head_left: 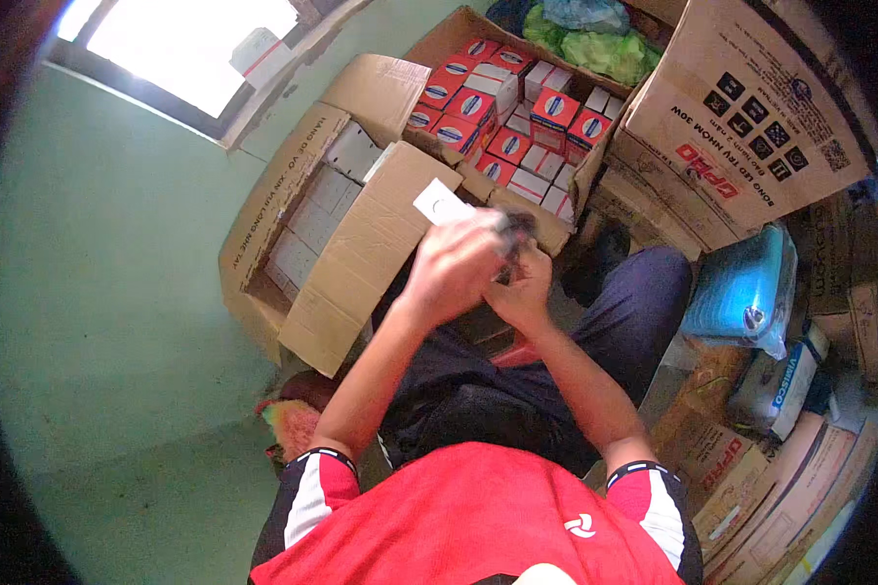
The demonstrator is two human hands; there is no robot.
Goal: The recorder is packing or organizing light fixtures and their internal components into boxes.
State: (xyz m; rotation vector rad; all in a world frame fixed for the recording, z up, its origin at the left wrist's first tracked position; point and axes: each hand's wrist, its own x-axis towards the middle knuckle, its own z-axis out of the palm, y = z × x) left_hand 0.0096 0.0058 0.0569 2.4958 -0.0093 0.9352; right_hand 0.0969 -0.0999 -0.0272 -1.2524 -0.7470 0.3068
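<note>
My left hand (456,265) is closed in front of me, slightly smeared by motion. From its far side sticks out a flat white piece (443,203) with a dark curved mark, like a card or the flap of a small box. Close against it, my right hand (524,289) is closed with its fingers bent up to a small dark object (517,234). That object sits between both hands, partly hidden by the fingers, and its kind cannot be made out.
Beyond my hands stands an open carton (556,219) of small red-and-white boxes (509,146). To its left, another open carton (346,263) holds white boxes (312,219). A tall carton flap (741,127), a blue plastic-wrapped pack (741,288) and flattened cartons (722,468) lie right.
</note>
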